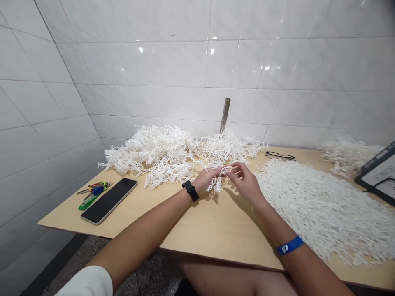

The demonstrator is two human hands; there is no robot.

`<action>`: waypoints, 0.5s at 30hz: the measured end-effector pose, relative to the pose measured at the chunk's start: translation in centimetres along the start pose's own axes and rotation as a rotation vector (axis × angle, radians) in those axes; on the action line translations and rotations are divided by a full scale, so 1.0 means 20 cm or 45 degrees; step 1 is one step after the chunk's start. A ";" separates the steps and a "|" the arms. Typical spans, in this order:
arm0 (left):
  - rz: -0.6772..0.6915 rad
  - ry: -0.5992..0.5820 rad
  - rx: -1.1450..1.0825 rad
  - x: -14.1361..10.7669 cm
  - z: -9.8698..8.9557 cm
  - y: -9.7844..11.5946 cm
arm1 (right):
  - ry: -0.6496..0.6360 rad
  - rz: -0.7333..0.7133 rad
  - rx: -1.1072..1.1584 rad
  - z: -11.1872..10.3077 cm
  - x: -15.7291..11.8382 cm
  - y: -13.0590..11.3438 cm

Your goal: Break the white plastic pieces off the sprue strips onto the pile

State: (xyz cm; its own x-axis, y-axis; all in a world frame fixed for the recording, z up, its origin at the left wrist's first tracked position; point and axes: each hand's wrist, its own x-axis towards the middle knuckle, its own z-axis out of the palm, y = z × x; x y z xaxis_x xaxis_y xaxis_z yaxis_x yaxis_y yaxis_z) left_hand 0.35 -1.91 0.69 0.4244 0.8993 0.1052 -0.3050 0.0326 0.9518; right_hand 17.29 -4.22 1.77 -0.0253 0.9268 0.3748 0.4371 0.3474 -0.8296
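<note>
A white tiled wall point(173, 65) filled the upper frame, above a pale wooden tabletop point(203, 230). Across the lower right spread a heap of loose white plastic strips point(327, 205), reaching close to the table's near edge; a careless sweep of the adjacent right forearm point(277, 222) could have scattered some off. Left of centre sat a mound of white branched plastic sprigs point(154, 152), so interlaced that tugging one free might have dragged others along. At lower left a smartphone point(109, 201) lay near the front edge, where a wide swing of the left forearm point(148, 234) could have knocked it down. At centre, the left hand point(208, 179) had thumb and fingers pressed together on a sprig; the right hand point(243, 181) bent thumb and forefinger at its end, though whether they pinched it could not be told. A bunch of keys point(97, 190) lay above the phone, and eyeglasses point(280, 155) right of centre, just behind the strips, where sliding pieces might have buried them. Smallest was the held sprig point(216, 185), between the hands just above the tabletop; its thin branches looked liable to snap if twisted, or slip if pinched loosely.
</note>
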 end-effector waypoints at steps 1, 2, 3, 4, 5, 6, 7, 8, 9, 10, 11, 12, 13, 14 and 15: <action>0.006 -0.019 0.001 0.00 0.00 0.01 | 0.029 -0.013 -0.035 0.00 0.00 -0.01; 0.013 -0.032 0.006 -0.01 0.01 0.02 | 0.045 -0.035 -0.067 -0.01 0.00 -0.01; 0.020 -0.037 0.012 -0.01 0.01 0.02 | 0.040 -0.068 -0.094 -0.01 0.00 -0.02; 0.025 -0.037 0.017 -0.01 0.01 0.03 | 0.022 -0.108 -0.118 -0.01 0.00 -0.02; 0.027 -0.036 0.021 -0.01 0.01 0.03 | -0.010 -0.148 -0.143 -0.01 0.00 -0.02; 0.024 -0.038 0.024 -0.01 0.01 0.03 | -0.055 -0.180 -0.163 -0.01 0.00 -0.02; 0.017 -0.043 0.027 -0.01 0.01 0.03 | -0.100 -0.197 -0.178 -0.01 0.00 -0.02; 0.005 -0.054 0.031 -0.01 0.01 0.02 | -0.126 -0.196 -0.185 -0.01 0.00 -0.02; -0.007 -0.069 0.034 -0.01 0.01 0.02 | -0.125 -0.179 -0.186 -0.01 0.00 -0.01; -0.017 -0.080 0.035 -0.01 0.01 0.02 | -0.098 -0.152 -0.179 -0.01 -0.01 -0.01; -0.024 -0.088 0.036 -0.01 0.01 0.02 | -0.049 -0.124 -0.166 -0.01 -0.01 -0.01; -0.030 -0.093 0.037 -0.01 0.01 0.01 | 0.001 -0.103 -0.152 -0.01 -0.01 -0.01; -0.033 -0.099 0.037 -0.01 0.01 0.01 | 0.029 -0.091 -0.134 -0.01 -0.01 0.00; -0.035 -0.111 0.040 -0.01 0.01 0.02 | 0.015 -0.087 -0.112 -0.02 0.00 0.00; -0.036 -0.125 0.047 -0.01 0.01 0.02 | -0.026 -0.088 -0.086 -0.02 0.00 0.01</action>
State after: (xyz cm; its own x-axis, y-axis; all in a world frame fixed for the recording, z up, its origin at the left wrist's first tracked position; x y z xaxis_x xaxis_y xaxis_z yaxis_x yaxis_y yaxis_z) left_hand 0.23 -2.18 1.01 0.5146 0.8510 0.1043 -0.2610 0.0396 0.9645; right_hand 17.68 -4.24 1.81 -0.0757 0.9040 0.4208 0.4936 0.4006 -0.7719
